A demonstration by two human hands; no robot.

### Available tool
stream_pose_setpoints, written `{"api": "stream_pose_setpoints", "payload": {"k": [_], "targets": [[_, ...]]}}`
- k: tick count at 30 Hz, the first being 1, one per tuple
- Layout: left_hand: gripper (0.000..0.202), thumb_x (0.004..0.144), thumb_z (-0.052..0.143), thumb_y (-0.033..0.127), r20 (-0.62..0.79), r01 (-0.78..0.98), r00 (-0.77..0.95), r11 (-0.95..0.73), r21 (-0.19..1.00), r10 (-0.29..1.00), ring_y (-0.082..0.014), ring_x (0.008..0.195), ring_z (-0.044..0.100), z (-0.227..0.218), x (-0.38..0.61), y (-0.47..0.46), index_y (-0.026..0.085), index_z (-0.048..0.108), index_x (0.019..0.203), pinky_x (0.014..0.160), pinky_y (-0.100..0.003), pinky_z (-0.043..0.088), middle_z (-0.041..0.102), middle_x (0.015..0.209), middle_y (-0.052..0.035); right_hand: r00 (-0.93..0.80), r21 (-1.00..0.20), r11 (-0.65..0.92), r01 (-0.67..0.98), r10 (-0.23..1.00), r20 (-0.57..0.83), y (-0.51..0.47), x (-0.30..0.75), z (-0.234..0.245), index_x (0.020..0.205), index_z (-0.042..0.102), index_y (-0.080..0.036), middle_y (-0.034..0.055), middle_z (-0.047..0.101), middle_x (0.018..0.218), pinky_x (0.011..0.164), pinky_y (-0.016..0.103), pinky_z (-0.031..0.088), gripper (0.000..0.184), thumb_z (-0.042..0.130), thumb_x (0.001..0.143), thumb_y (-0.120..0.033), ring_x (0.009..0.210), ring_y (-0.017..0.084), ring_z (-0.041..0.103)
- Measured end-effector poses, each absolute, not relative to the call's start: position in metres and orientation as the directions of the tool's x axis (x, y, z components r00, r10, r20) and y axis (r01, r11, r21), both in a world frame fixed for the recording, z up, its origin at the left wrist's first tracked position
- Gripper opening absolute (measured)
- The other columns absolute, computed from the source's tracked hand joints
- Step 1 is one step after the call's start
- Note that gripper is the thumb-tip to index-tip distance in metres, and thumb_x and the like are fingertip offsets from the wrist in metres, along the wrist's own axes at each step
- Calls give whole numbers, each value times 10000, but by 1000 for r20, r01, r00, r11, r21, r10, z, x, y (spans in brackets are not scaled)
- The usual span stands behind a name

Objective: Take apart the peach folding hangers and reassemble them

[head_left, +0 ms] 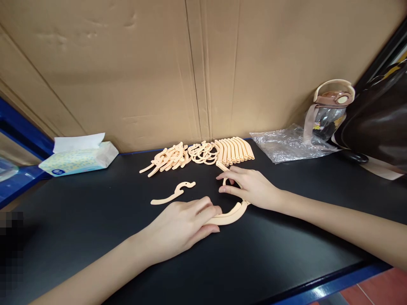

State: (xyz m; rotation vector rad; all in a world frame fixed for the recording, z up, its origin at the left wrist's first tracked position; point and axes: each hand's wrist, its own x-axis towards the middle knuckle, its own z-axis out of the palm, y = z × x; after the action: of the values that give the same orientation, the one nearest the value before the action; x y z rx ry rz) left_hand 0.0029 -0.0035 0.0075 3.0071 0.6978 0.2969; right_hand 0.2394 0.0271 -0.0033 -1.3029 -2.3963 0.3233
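My left hand [182, 224] lies on the black table top [95, 237], fingers pressed together over one end of a curved peach plastic piece [230, 214]. My right hand [249, 186] pinches the other end of that piece, where a small ring part [225, 182] sits between thumb and fingers. A single hook-shaped peach piece [173, 194] lies loose just beyond my left hand. Behind both hands lie a pile of long peach arms [167, 159], a heap of ring hooks [203, 153] and a neat row of curved pieces [234, 150].
A tissue pack [78, 157] sits at the back left. At the back right lie a clear plastic bag [286, 146], a water bottle [327, 112] with a strap and a dark bag [378, 123]. Cardboard [190, 67] walls the back; a blue edge [333, 286] bounds the front.
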Motion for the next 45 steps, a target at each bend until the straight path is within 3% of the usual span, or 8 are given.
{"api": "stream_pose_setpoints", "payload": {"k": [7, 15, 20, 24, 30, 34, 39, 45], "targets": [[201, 1006, 370, 264, 215, 436, 868, -894, 101, 448, -124, 718, 560, 7, 3, -2, 226, 549, 1091, 601, -250, 427, 557, 982, -14, -511, -372, 565, 736, 825, 243, 27, 240, -4, 1113, 657, -243, -2, 576, 848, 650, 260, 422, 278, 579, 948, -452, 735, 156, 585], [217, 981, 387, 153, 314, 456, 836, -888, 56, 449, -212, 992, 526, 3, 5, 2, 205, 585, 1052, 835, -363, 446, 566, 1114, -68, -571, -354, 622, 698, 783, 248, 26, 241, -2, 1150, 634, -202, 34, 612, 920, 696, 290, 453, 346, 478, 991, -468, 821, 187, 604], [245, 968, 402, 122, 327, 514, 807, -857, 18, 491, -229, 1065, 494, 2, 5, 1, 223, 601, 1067, 849, -380, 458, 518, 1214, -82, -625, -338, 682, 649, 731, 276, 25, 243, -1, 1087, 616, -182, 55, 617, 967, 777, 320, 467, 355, 288, 1043, -313, 889, 200, 602], [302, 957, 396, 92, 331, 549, 795, -835, -34, 509, -211, 945, 511, 2, 5, 0, 245, 604, 1114, 797, -378, 460, 548, 1087, -66, -690, -295, 744, 600, 668, 280, 27, 244, -3, 1047, 587, -178, 52, 604, 955, 736, 304, 462, 280, 322, 958, -154, 824, 186, 587], [283, 970, 392, 140, 357, 567, 774, -823, -25, 522, -204, 902, 558, 3, 7, 0, 225, 576, 1168, 765, -358, 489, 564, 1030, -62, -696, -283, 746, 603, 665, 269, 26, 242, -2, 1096, 580, -184, 47, 609, 972, 698, 286, 449, 230, 390, 967, -187, 818, 182, 591], [320, 968, 427, 211, 359, 591, 742, -805, 48, 566, -226, 980, 594, 3, 5, 0, 217, 474, 1284, 803, -375, 523, 554, 1145, -73, -688, -294, 740, 605, 672, 273, 25, 241, -3, 1130, 575, -184, 41, 615, 968, 728, 291, 453, 229, 402, 1004, -267, 854, 188, 599], [360, 982, 428, 319, 299, 535, 795, -842, 64, 528, -243, 1093, 571, 4, 3, 1, 289, 438, 1341, 857, -410, 529, 496, 1283, -73, -694, -302, 749, 589, 661, 286, 26, 243, -4, 1159, 558, -183, 48, 616, 988, 737, 303, 460, 279, 328, 1002, -209, 860, 190, 599], [359, 985, 410, 357, 242, 581, 786, -813, 26, 570, -252, 1005, 621, 4, 2, 0, 274, 462, 1330, 794, -436, 553, 445, 1374, -88, -682, -331, 739, 586, 671, 291, 26, 245, -5, 1147, 546, -183, 51, 621, 997, 749, 312, 460, 278, 311, 999, -192, 871, 195, 600]]}}
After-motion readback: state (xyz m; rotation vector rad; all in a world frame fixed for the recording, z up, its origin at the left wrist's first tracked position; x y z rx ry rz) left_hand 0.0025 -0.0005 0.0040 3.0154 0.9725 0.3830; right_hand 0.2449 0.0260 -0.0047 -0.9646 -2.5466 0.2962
